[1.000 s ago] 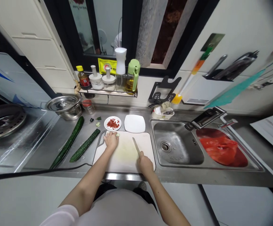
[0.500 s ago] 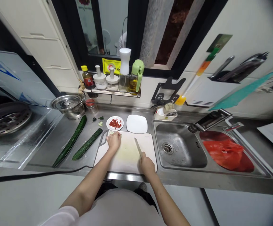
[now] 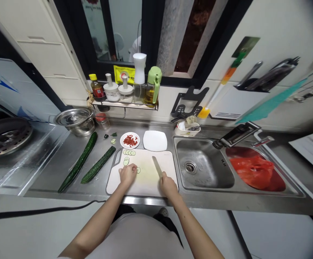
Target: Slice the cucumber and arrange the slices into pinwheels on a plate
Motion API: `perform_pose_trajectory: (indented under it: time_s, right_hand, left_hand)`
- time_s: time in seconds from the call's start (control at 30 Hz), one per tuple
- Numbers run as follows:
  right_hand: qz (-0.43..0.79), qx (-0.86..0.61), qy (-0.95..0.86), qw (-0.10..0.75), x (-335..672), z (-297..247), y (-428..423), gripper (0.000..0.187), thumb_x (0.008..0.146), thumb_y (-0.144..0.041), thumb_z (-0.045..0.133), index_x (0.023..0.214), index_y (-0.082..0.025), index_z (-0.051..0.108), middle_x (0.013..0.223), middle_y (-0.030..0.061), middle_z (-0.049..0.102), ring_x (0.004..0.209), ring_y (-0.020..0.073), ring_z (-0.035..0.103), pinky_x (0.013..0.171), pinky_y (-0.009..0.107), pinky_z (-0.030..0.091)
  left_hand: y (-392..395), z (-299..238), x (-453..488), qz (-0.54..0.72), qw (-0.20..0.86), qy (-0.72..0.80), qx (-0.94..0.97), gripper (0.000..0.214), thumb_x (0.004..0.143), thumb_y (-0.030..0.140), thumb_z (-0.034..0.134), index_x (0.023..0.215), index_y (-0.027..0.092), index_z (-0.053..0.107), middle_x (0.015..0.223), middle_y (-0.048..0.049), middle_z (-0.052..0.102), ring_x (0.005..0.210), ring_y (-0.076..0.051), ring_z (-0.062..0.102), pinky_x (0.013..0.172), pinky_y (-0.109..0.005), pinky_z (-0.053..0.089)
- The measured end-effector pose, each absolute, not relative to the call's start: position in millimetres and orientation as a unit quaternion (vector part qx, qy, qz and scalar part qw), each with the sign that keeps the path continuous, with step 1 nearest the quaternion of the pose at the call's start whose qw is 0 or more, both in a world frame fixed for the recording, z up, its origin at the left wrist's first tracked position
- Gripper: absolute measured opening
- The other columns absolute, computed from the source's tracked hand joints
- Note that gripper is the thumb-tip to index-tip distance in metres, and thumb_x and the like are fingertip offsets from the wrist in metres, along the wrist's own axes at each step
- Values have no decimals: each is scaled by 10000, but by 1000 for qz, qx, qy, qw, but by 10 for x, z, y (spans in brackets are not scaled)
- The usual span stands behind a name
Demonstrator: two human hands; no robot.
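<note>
My left hand [image 3: 128, 174] is over the left half of the white cutting board [image 3: 151, 187], its fingertips pinched at the edge of a thin round cucumber slice [image 3: 138, 170]. Beyond that hand, a row of cucumber slices [image 3: 129, 153] lies near the board's far left corner, with a few more overlapping slices [image 3: 126, 161] just below the row. In my right hand [image 3: 168, 184] is a kitchen knife [image 3: 157, 166], held by its handle, its blade pointing away from me above the board's right half.
Two whole cucumbers [image 3: 98, 165] lie left of the board. Behind it stand a plate of chopped red pieces [image 3: 130, 140] and a white square plate [image 3: 154, 140]. A steel sink [image 3: 205, 180] is to the right, a lidded pot [image 3: 77, 122] at the back left.
My left hand has drawn back toward me from the slices at the far corner, with one slice at its fingertips. The row is now uncovered. My right hand keeps the knife in about the same place.
</note>
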State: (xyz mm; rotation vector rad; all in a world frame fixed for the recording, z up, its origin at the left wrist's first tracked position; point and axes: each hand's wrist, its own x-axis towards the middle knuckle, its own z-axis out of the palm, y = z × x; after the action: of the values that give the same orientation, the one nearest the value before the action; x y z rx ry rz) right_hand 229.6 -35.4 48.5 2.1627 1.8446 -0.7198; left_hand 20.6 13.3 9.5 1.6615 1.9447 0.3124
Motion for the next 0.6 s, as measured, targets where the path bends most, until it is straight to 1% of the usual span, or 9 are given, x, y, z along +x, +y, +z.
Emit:
perform_pose_trajectory:
  time_s: [0.1, 0.2, 0.3, 0.4, 0.6]
  right_hand:
    - [-240, 721, 642, 104, 2340, 529, -372, 265, 947, -221, 282, 1132, -157, 462, 954, 133, 665, 886, 217, 639, 684, 286, 371]
    - [-237, 691, 676, 100, 2342, 580, -448, 243, 953, -219, 290, 1096, -161, 478, 941, 123, 666, 875, 215, 637, 686, 280, 364]
    - [-239, 651, 713, 99, 2301, 624, -555, 226, 941, -197, 306, 1069, -168, 490, 930, 107, 666, 867, 212, 632, 682, 270, 357]
    - [-240, 623, 737, 109, 2238, 651, -641, 218, 927, -182, 317, 1053, -169, 495, 928, 110, 664, 859, 217, 627, 676, 271, 355]
    - [-244, 608, 745, 126, 2149, 646, -673, 212, 915, -167, 330, 1053, -172, 491, 926, 118, 663, 849, 213, 626, 671, 271, 358]
  left_hand:
    - [107, 88, 192, 112, 254, 724, 631, 235, 825, 272, 491, 954, 270, 688, 961, -47, 720, 998, -235, 584, 856, -380, 295]
    - [91, 66, 167, 112, 240, 727, 634, 260, 834, 246, 469, 964, 273, 693, 1004, -51, 712, 1011, -240, 579, 852, -383, 299]
    - [85, 41, 145, 111, 237, 729, 633, 257, 832, 252, 475, 956, 277, 699, 1005, -49, 710, 1008, -242, 578, 852, -384, 303]
    - [87, 25, 143, 111, 238, 731, 629, 249, 830, 262, 481, 936, 275, 707, 1004, -53, 706, 1005, -247, 576, 851, -384, 308]
    - [95, 14, 166, 108, 238, 734, 627, 228, 831, 264, 492, 897, 278, 709, 998, -44, 701, 982, -238, 574, 840, -383, 306]
